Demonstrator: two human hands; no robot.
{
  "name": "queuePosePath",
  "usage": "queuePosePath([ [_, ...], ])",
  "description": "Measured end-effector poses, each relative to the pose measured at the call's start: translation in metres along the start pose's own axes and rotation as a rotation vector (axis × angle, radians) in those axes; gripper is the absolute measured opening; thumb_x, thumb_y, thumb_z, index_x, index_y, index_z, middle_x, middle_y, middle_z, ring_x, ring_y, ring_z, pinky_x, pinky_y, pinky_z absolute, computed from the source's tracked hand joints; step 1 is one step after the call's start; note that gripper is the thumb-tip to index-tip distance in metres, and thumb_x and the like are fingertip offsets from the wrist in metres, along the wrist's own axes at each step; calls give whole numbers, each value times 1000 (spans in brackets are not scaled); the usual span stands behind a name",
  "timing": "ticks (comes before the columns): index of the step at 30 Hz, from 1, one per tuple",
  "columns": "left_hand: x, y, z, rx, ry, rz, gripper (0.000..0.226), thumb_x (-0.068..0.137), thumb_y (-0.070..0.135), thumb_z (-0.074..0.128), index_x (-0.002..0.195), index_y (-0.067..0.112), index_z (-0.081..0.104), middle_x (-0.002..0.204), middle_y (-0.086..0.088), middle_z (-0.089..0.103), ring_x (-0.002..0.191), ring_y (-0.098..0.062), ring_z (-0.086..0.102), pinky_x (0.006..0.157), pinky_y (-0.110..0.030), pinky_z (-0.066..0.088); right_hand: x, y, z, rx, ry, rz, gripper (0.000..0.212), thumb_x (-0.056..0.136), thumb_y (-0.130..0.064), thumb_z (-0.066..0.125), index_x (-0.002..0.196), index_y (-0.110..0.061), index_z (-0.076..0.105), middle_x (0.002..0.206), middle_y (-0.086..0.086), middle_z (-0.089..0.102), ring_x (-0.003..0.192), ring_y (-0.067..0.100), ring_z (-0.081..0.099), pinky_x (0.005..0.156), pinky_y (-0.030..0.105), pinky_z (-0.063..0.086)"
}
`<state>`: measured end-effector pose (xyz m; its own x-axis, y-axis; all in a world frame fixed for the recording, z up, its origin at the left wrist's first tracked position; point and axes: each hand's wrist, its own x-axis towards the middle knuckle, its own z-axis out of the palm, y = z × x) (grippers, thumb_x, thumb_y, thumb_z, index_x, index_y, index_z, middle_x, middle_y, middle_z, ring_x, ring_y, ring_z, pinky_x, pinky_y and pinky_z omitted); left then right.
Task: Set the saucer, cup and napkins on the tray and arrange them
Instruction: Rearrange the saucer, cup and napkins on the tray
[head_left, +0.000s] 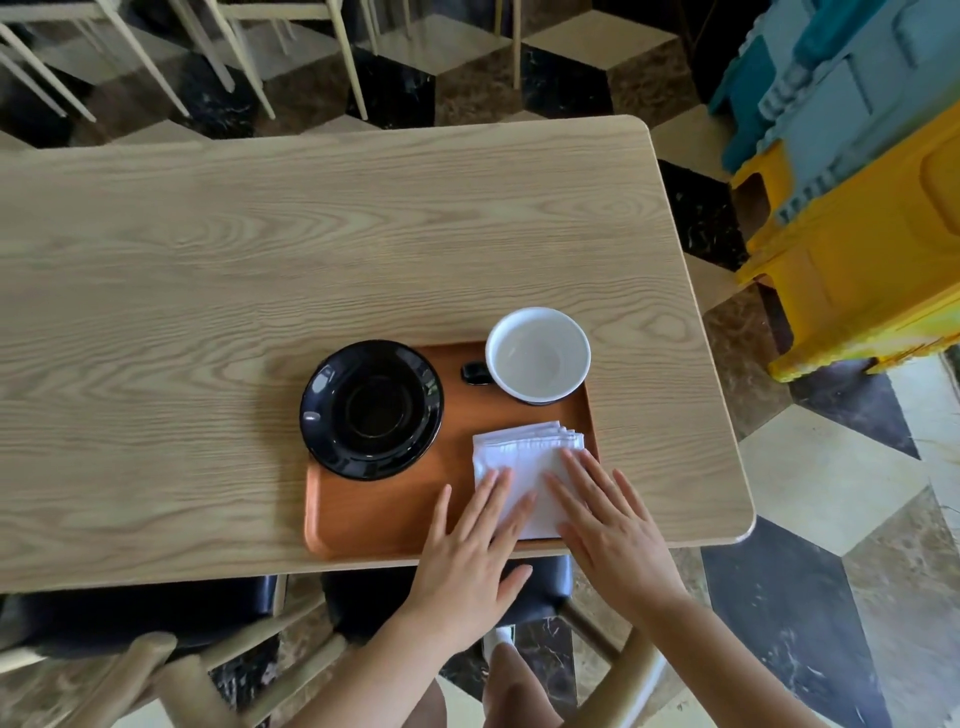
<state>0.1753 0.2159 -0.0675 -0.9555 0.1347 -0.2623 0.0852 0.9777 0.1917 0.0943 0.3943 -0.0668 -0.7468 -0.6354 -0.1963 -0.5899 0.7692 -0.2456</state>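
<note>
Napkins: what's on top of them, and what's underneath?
Both hands lie flat on the napkins: left hand, right hand. Under them is the tray. The near edge of the stack is covered by the hands.

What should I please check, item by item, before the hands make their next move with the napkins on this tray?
1. Napkins on the tray: ok, near right corner.
2. Both hands flat on the stack, left hand and right hand: ok.
3. Stack squared up: not ok, far edges fan out.
4. Cup upright on the tray: ok, looks empty.
5. Saucer fully on the tray: not ok, overhangs the far left corner.
6. Cup on saucer: not ok, they stand apart.
</note>
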Motion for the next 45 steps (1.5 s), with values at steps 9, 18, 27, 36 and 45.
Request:
queuePosePath([
  [9,-18,-53,-41,-108,200,-143,58,90,42,36,144,22,27,152,-8,29,140,-21,25,111,-51,24,32,-58,-17,52,132,5,46,97,-36,23,134,-20,44,146,7,41,136,22,34,110,42,27],
  [18,-50,-135,-43,66,26,-211,54,89,52,29,135,26,44,142,-12,46,134,-25,37,104,-56,31,87,-133,-10,-59,34,-45,54,72,-33,72,123,-27,56,134,12,56,130,27,45,95,57,42],
  [27,-63,-140,-39,22,52,-180,56,88,53,30,136,27,41,143,-13,44,135,-28,35,101,-57,35,79,-140,-4,-100,96,-56,49,72,-29,73,118,-27,57,132,10,57,129,29,47,95,58,41],
  [36,-87,-138,-32,2,53,-112,56,89,53,32,139,28,36,144,-12,43,137,-26,33,103,-56,33,50,-148,3,-133,83,-39,50,77,-33,68,124,-29,53,137,9,53,133,29,41,101,57,34],
  [45,-95,-138,-33,-1,39,-104,55,89,53,32,138,29,37,144,-10,43,137,-26,32,103,-56,32,42,-156,4,-142,39,0,45,87,-40,31,124,-29,54,137,9,53,134,29,39,100,58,36],
])
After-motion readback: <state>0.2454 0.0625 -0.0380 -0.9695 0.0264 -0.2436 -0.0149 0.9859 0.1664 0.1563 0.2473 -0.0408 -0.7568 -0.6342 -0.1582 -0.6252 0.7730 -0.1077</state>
